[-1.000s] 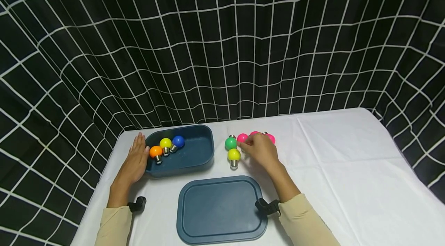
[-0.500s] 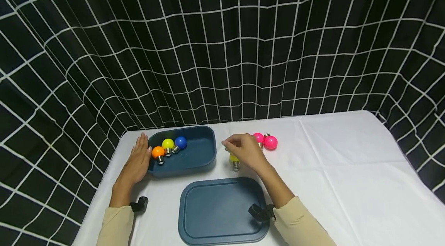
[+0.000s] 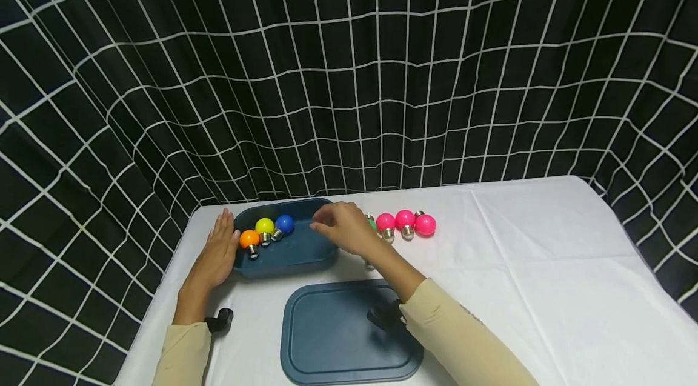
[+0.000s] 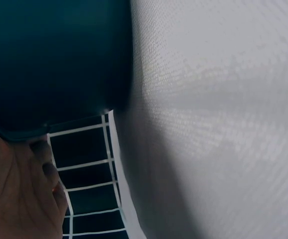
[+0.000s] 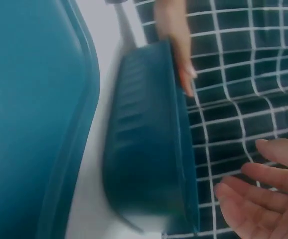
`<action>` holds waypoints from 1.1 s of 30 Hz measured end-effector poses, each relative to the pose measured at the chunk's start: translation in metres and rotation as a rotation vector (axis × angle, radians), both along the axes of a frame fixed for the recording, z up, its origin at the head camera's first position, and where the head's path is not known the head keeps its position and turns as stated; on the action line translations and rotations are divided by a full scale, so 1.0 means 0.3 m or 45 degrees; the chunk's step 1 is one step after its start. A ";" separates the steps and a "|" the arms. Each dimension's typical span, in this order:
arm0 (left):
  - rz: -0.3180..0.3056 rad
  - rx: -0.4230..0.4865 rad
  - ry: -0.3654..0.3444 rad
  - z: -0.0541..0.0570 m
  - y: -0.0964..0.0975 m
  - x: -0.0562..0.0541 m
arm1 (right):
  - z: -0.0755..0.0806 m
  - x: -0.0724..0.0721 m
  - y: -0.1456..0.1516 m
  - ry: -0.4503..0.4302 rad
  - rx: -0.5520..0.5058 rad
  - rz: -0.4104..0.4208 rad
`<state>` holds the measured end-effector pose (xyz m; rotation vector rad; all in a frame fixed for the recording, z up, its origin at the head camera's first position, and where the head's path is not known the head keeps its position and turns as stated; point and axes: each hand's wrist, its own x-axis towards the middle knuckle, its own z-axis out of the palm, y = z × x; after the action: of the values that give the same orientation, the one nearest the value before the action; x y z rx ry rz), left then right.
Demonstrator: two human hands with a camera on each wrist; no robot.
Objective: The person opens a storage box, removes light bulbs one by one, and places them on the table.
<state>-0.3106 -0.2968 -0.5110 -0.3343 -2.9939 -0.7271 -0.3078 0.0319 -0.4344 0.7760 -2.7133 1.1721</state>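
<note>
My left hand (image 3: 215,252) lies with straight fingers along the left end of a dark blue-grey bin (image 3: 283,265). Inside the bin are an orange bulb (image 3: 249,239), a yellow bulb (image 3: 265,226) and a blue bulb (image 3: 284,223). Over the bin's right end hovers my right hand (image 3: 349,228); in the right wrist view its fingers (image 5: 268,174) are loosely bent, with nothing seen in them. Right of it lie a pink bulb (image 3: 385,221), another pink bulb (image 3: 405,219) and a third pink bulb (image 3: 426,225). My right hand and forearm partly hide a green bulb (image 3: 373,223) and another bulb's metal base (image 3: 369,266).
A flat blue-grey lid (image 3: 349,337) lies in front of the bin, partly under my right forearm. White cloth (image 3: 518,265) covers the table. A black curtain with a white grid (image 3: 382,71) hangs behind and at both sides.
My right hand has moved left, from beside the pink bulbs, past the green and yellow ones, to over the bin's right end. The left hand stays against the bin; the bulbs lie as before.
</note>
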 end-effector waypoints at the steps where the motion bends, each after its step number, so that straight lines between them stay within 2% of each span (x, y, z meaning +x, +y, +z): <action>1: -0.001 -0.002 0.002 0.001 0.000 -0.001 | 0.002 -0.009 -0.015 -0.001 0.023 0.013; 6: 0.006 -0.001 0.000 -0.002 -0.006 0.001 | 0.003 -0.049 -0.095 -0.005 0.158 0.087; 11: 0.006 -0.009 0.001 -0.010 -0.009 0.006 | -0.017 -0.076 -0.158 -0.034 0.270 0.095; 20: 0.007 -0.002 0.004 0.003 0.002 -0.001 | -0.032 -0.125 -0.218 -0.075 0.283 0.047; 26: 0.015 -0.006 -0.019 0.007 0.001 -0.002 | -0.065 -0.158 -0.244 -0.074 0.306 0.028; 33: 0.009 -0.005 -0.012 0.003 0.000 -0.007 | -0.098 -0.193 -0.258 -0.062 0.381 0.093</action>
<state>-0.3127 -0.2967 -0.5100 -0.3211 -3.0039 -0.7241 -0.3658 -0.0453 -0.4637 0.8979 -2.9652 0.8140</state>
